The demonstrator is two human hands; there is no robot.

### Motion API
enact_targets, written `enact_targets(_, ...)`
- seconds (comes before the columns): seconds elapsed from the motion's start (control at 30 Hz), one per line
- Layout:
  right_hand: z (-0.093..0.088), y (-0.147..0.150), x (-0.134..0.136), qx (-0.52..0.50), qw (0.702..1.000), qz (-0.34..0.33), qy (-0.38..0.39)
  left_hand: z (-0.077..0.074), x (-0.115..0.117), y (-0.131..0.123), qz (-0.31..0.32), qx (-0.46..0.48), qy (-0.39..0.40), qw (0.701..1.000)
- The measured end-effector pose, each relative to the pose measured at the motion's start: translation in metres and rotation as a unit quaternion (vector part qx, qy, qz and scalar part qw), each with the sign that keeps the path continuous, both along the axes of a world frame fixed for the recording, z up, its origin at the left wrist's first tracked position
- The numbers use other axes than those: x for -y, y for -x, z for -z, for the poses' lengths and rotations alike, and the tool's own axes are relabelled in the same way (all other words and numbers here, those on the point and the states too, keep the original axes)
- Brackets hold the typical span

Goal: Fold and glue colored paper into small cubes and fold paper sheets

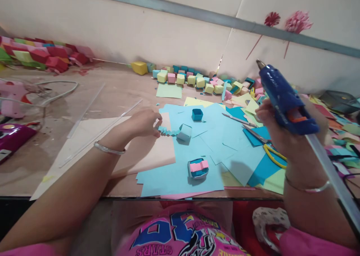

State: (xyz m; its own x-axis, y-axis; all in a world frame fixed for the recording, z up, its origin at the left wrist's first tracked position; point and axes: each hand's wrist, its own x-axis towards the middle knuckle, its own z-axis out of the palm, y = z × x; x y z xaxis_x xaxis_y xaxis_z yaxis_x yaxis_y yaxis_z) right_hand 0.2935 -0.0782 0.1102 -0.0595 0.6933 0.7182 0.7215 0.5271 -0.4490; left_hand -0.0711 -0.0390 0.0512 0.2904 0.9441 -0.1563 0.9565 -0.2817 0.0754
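Observation:
My left hand [142, 124] pinches one end of a folded light-blue paper strip [168, 131] above the paper sheets. The strip's other end meets a small light-blue paper box [185, 132]; I cannot tell whether they are joined. My right hand [298, 136] is raised and closed around a dark blue glue gun [284, 98], its nozzle tilted up to the left and a long clear glue stick [334, 173] running out of its back. A teal paper box [197, 114] stands behind the light-blue one. Nearer me sits another box [198, 168] with a pink strip across it.
Light-blue paper sheets [174, 181] cover the middle. Scissors with yellow handles [274, 156] lie at right. Rows of small paper boxes [180, 78] line the wall. At left are clear glue sticks [86, 111], a pink glue gun [12, 96] and a purple tool [17, 138].

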Motion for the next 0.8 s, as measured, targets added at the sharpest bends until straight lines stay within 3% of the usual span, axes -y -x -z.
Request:
enact_targets(0.1,0.009,0.023,-0.021,0.060,0.995,-0.068,-0.036,0.000,0.000,0.002,-0.044,-0.001,0.026,0.999)
enact_targets(0.23,0.044,0.047,-0.042,0.061,0.987,-0.146,-0.026,0.002,0.001,0.004,-0.021,0.056,0.000,0.998)
enact_targets(0.37,0.068,0.058,-0.044,0.053,0.980,-0.189,0.033,0.008,0.004,-0.005,0.011,0.162,-0.120,0.979)
enact_targets(0.5,0.075,0.061,-0.039,0.017,0.975,-0.205,0.081,0.015,0.011,-0.026,0.017,0.180,-0.290,0.940)
enact_targets(0.57,0.076,0.061,-0.038,0.011,0.972,-0.219,0.089,0.019,0.015,-0.034,0.018,0.181,-0.332,0.926)
enact_targets(0.8,0.082,0.060,-0.040,0.026,0.970,-0.225,0.092,0.021,0.015,-0.037,-0.009,0.363,-0.247,0.898)
